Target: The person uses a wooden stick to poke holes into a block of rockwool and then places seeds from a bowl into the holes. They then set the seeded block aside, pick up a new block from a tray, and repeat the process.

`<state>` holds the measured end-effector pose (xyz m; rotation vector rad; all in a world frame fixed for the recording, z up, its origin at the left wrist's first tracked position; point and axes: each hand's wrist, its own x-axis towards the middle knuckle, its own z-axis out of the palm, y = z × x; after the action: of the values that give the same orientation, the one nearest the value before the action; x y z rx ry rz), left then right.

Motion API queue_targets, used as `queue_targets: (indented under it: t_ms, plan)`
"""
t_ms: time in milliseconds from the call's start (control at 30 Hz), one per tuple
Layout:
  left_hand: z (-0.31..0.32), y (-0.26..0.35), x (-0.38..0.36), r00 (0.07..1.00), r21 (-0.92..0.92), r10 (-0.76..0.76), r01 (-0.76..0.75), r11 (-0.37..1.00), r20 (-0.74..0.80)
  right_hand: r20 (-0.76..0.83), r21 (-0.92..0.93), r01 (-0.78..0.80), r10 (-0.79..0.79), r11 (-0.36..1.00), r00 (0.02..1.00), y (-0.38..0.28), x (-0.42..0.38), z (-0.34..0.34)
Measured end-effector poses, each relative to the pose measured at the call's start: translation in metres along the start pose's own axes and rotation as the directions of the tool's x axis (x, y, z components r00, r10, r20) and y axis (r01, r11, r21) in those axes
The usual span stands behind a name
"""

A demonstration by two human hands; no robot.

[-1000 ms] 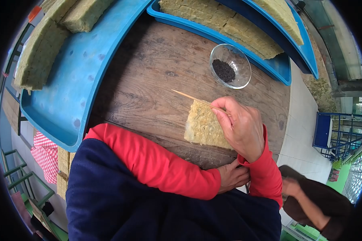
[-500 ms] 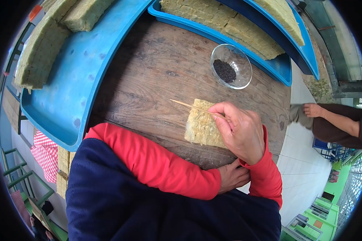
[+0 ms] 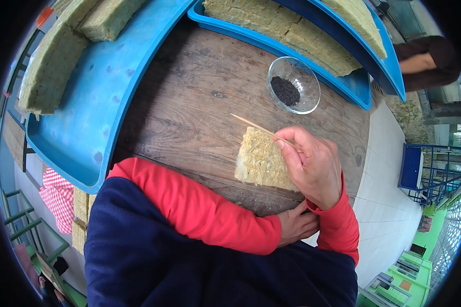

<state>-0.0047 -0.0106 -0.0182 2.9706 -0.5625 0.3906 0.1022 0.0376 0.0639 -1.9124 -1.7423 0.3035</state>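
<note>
My right hand (image 3: 315, 166) pinches a thin wooden skewer (image 3: 256, 125) between thumb and fingers. Its pointed end reaches up and left, past the top edge of a yellowish rockwool block (image 3: 264, 161). The block lies on the wooden table, its right side partly covered by my right hand. My left hand (image 3: 298, 223) rests at the table's near edge below the block, touching the right cuff; its fingers lie extended side by side, their tips partly hidden. Beyond the block, a clear glass bowl (image 3: 308, 92) holds small black grains, probably seeds (image 3: 285, 91).
A large blue tray (image 3: 100, 110) with rockwool slabs (image 3: 54, 71) stands at the left. More blue trays (image 3: 366, 92) with slabs line the far side. At the upper right a person in dark clothing (image 3: 430, 64) is near the trays. A blue metal cart (image 3: 420, 166) stands beyond the table.
My right hand has shifted slightly right, drawing the skewer's tip right and up, away from the left. The left hand stays put. The other person has moved toward the far trays.
</note>
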Motion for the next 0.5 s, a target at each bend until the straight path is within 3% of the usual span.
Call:
queue_targets:
  t_ms: [267,367,500]
  plan:
    - [0.001,0.0,0.0,1.0,-0.013,-0.011,0.011,1.0,-0.017,0.04,-0.027,-0.022,0.023,0.999,0.999,0.003,-0.001,0.004]
    - [0.001,0.001,0.0,0.999,0.03,-0.024,0.025,0.999,-0.029,-0.024,-0.006,0.039,-0.039,0.999,0.999,0.004,0.001,0.003]
    - [-0.006,-0.003,0.003,1.0,0.062,-0.029,0.029,0.998,0.0,-0.066,-0.052,-0.091,0.088,0.994,0.994,0.001,0.016,-0.02]
